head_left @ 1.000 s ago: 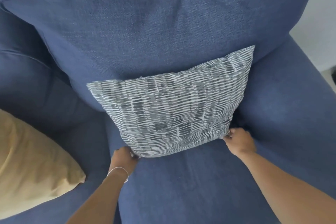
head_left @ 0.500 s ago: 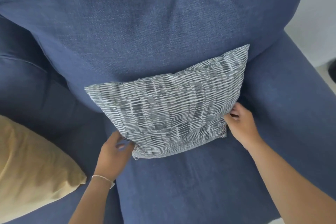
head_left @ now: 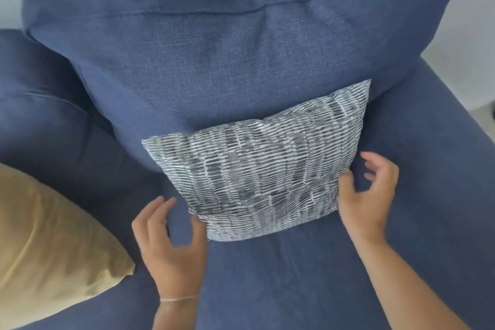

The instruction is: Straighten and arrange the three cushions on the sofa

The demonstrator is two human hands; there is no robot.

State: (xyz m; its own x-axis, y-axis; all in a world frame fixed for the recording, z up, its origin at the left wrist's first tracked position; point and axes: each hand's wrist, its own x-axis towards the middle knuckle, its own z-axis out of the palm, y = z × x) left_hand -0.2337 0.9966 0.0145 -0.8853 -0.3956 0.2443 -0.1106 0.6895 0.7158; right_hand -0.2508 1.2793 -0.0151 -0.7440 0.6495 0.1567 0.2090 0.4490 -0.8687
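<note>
While only the head view is on hand, every line below reads from it.

Head view, patterned cushion (head_left: 257, 177): stands propped on the sofa seat (head_left: 308, 276), leaning back against the big blue back cushion (head_left: 214, 62); its top edge runs tilted, the right corner higher than the left.

Head view, left hand (head_left: 171, 244): fingers spread and loose, holding nothing; the thumb sits just beside the cushion's lower left corner, and whether it touches the fabric is hard to tell.

Head view, right hand (head_left: 367, 196): also unclenched, fingers curled and blurred; the thumb lies against the cushion's right edge, with no fabric pinched.

Head view, tan cushion (head_left: 48, 244): lies at the left, well apart from the patterned one, partly cut off by the frame edge.

Third cushion: not in sight.

Step in hand: by my reading, the patterned cushion is being settled into place, the hands at its sides and not gripping.

Next move: likely a small nudge to level that tilted top edge, or else a reach left for the tan cushion; either calls for a light, two-sided touch, since a soft cushion slumps when pushed from one side only.
</note>
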